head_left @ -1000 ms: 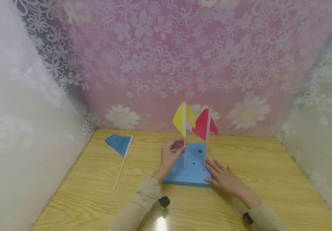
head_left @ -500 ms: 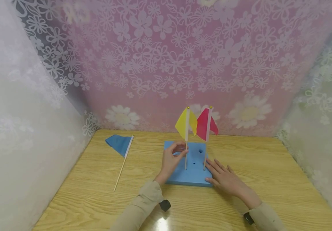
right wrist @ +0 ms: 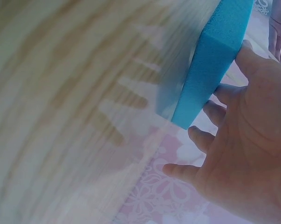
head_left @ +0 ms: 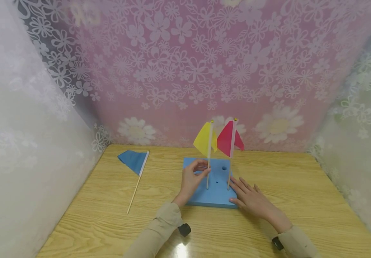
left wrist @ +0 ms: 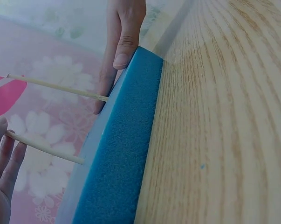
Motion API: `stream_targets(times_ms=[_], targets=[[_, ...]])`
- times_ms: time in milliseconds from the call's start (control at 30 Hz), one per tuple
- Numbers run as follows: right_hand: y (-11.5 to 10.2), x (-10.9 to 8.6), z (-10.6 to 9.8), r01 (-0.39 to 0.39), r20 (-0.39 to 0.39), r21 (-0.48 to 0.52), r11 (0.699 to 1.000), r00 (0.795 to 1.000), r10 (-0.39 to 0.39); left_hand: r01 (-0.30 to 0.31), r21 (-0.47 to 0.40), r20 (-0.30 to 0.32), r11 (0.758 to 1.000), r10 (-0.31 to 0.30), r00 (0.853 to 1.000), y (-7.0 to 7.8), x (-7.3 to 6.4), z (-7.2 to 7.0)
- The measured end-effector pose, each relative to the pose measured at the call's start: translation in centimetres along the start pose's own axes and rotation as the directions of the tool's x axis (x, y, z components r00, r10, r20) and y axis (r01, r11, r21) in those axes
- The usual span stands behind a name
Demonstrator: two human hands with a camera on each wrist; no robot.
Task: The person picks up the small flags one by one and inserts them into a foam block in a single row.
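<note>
A yellow flag on a thin wooden stick stands in a hole of a blue foam block. My left hand pinches that stick partway up, between thumb and fingers; the left wrist view shows the stick's foot in the foam. To its right a pink-red flag stands upright in another hole of the block. My right hand rests with extended fingers on the block's right edge, close to the red flag's stick. In the right wrist view, its fingertips touch the foam's side and edge.
A blue flag on a stick lies on the wooden table left of the block. Two further holes show in the block, a larger one at the back and a small one near the middle. Flowered cloth hangs behind.
The yellow flag has come slightly down and to the right with my left hand, and its stick stands straighter. My right hand has stayed on the block.
</note>
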State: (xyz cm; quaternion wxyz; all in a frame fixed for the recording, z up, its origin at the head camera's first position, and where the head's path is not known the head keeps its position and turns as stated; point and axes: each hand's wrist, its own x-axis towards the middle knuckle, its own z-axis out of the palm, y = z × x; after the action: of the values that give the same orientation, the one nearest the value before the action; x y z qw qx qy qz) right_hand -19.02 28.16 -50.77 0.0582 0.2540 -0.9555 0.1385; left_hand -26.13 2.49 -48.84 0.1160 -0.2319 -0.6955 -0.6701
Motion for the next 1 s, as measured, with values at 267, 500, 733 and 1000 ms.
stream_targets(times_ms=[267,500,733,1000], targets=[[-0.6,0.2,-0.4,-0.04,0.031,0.009,0.999,0.999,0.039,0.014,0.03,-0.003,0.999,-0.014,1.0,-0.1,0.0,0.0],[-0.7,0.1,-0.6,-0.017,0.013,0.005,1.0,1.0,0.017,0.028,0.033,-0.014,0.999,-0.027,1.0,0.4,-0.1,0.1],[-1.0,0.3,-0.9,-0.065,0.079,0.007,0.998,0.995,0.065,-0.001,0.023,-0.039,1.0,0.002,0.999,3.2,-0.4,-0.7],[-1.1,0.2,-1.2,-0.069,0.084,0.011,0.998,0.994,0.068,-0.006,0.017,-0.08,1.0,0.007,0.997,1.8,-0.3,-1.2]])
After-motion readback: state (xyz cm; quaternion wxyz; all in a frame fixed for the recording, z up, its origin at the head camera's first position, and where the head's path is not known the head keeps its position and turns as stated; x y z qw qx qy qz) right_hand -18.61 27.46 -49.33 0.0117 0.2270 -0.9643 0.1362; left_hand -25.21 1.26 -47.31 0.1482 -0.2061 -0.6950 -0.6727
